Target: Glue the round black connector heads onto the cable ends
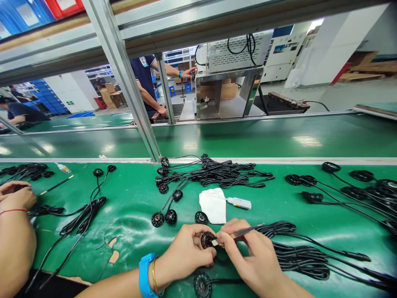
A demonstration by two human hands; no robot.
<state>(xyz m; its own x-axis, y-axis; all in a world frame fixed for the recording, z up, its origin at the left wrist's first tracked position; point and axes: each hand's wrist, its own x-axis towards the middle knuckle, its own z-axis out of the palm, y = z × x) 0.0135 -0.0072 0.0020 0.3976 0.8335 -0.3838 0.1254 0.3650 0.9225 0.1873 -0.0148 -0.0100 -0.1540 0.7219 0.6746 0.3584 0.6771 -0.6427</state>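
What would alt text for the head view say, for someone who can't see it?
The left hand holds a small round black part while the right hand holds a slim tool at it, above a green work surface. Beyond them lie black cables, a white cloth and a small bottle.

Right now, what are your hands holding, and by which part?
The left hand holds a round black part by its edge; the right hand pinches a slim tool near its front end.

The left forearm (116, 284) reaches in from below, the left hand (182, 251) cupped, fingers (198, 228) curled; the right hand (254, 254) sits close beside it, thumb (232, 250) and fingers pinched.
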